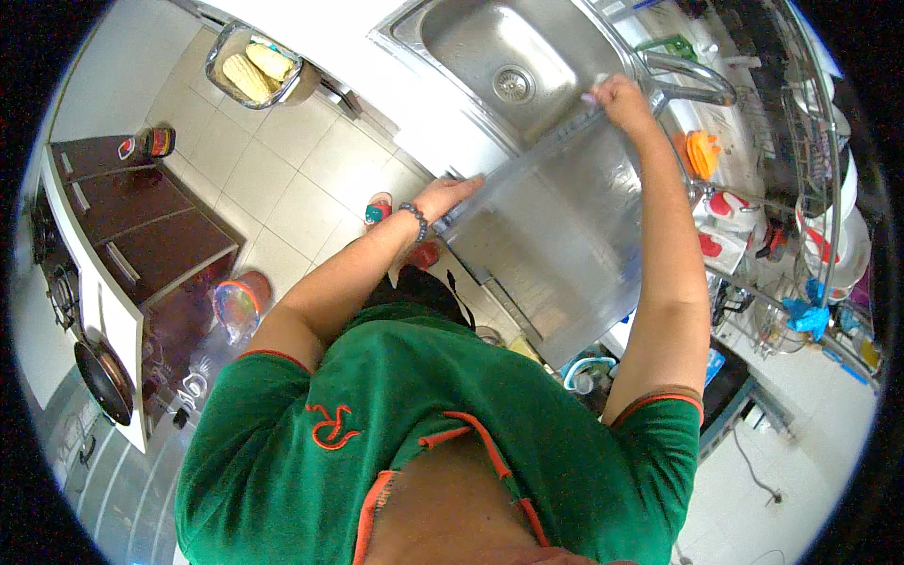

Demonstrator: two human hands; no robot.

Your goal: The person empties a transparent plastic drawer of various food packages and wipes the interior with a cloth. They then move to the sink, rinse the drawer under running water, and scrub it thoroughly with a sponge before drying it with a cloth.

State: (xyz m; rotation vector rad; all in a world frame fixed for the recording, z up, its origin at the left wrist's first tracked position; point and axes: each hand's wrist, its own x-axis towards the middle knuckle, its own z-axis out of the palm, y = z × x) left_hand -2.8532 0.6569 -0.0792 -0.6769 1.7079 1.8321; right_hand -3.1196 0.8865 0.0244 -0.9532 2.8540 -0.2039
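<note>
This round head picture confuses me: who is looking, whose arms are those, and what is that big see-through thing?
A wide fisheye camera worn on a person's head looks straight down, so edges bend and you see their own green shirt. No machine here: both arms are the person's. The left hand and right hand each grip one end of a clear plastic bin, held over a steel sink by the tap. At the right stands a dish rack; upper left, corn cobs lie in a tray.

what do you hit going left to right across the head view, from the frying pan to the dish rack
frying pan → dark drawers → left hand on the clear tray → right hand at the tray's far end → orange sponge → dish rack
</note>
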